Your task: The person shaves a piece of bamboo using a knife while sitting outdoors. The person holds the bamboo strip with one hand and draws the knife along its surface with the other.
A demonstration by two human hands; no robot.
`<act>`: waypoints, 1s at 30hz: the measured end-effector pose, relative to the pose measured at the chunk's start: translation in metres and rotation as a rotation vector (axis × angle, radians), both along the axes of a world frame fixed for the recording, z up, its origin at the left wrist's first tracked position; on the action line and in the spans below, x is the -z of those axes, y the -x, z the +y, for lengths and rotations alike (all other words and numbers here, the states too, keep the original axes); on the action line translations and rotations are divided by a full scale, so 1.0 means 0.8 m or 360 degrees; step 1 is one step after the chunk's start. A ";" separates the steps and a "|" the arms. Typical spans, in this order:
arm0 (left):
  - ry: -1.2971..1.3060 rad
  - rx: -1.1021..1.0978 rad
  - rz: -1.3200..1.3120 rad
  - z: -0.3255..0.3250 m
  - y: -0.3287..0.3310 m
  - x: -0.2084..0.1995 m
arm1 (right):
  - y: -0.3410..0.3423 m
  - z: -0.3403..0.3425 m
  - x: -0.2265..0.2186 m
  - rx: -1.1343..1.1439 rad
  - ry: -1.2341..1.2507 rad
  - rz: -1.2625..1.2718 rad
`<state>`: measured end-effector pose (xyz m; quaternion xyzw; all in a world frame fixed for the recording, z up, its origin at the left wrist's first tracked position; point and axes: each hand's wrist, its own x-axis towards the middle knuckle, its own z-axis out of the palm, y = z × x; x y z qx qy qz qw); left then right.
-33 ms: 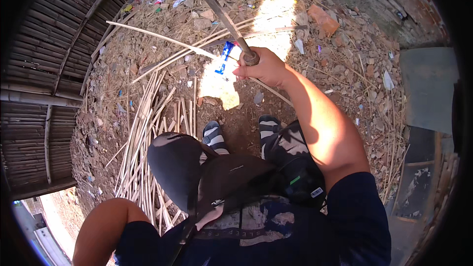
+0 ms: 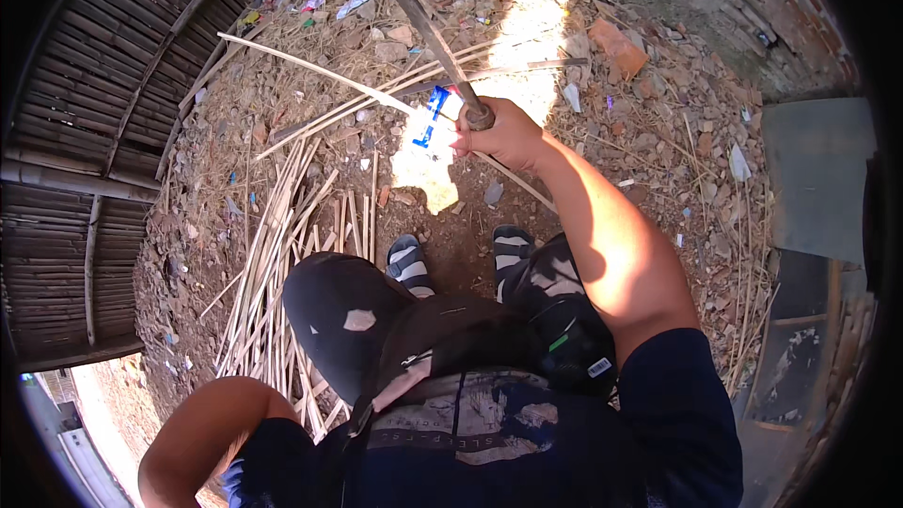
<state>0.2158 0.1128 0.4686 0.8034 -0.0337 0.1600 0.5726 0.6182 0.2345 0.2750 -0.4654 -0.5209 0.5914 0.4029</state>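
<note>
My right hand (image 2: 505,136) is closed around the handle end of a machete (image 2: 419,17), its long dark blade slanting up and to the left. At my thumb and fingertips, in bright sun, is a blue and white packet (image 2: 431,118); glare hides whether the fingers grip it. A pale bamboo strip (image 2: 315,68) runs from the upper left toward this hand and reappears below it, so I cannot tell if it is held too. My left arm (image 2: 212,419) is bent back at the lower left, its hand out of sight.
A heap of split bamboo strips (image 2: 273,273) lies left of my knees. More strips (image 2: 348,108) cross the rubble ahead, near a broken brick (image 2: 618,47). A bamboo slat wall (image 2: 75,103) stands at the left, a grey panel (image 2: 814,179) at the right.
The far end of the pale bamboo strip has shifted right and slightly up. The machete's blade has swung a little to the right. My right hand keeps its grip.
</note>
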 end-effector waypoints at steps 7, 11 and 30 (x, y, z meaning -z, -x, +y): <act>0.0728 -0.0778 -0.0112 0.070 -0.049 0.079 | 0.023 0.002 0.014 0.0156 0.0041 0.0199; 0.0674 -0.1361 0.0486 0.113 -0.142 0.153 | 0.049 -0.013 -0.007 0.0234 0.0016 0.0436; -0.0065 -0.2073 0.0458 0.112 -0.207 0.254 | 0.054 -0.013 -0.022 0.0498 -0.0180 0.0317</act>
